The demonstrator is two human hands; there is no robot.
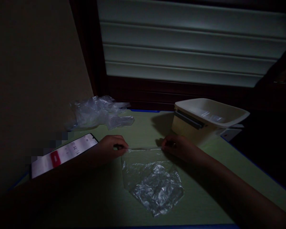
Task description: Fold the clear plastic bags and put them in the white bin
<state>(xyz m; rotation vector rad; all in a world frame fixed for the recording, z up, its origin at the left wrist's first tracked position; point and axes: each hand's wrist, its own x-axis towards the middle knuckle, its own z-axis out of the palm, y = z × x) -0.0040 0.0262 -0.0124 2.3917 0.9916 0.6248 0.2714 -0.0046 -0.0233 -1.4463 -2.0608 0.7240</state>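
Note:
A clear plastic bag (pixel 154 184) lies on the green table, its lower part crinkled and shiny. Its far edge is stretched straight between my two hands. My left hand (pixel 113 146) pinches the left corner of that edge between thumb and fingers. At the right corner, my right hand (pixel 175 146) pinches the same edge in a similar way. The bag's near end points toward me, touching neither hand.
Crumpled clear plastic bags (pixel 97 111) are piled at the table's back left. A lit phone (pixel 64 154) lies left of my left hand. Behind my right hand stands a cream bin (pixel 190 125) with some plastic inside. A slatted panel (pixel 181 41) rises beyond the green table (pixel 85 197).

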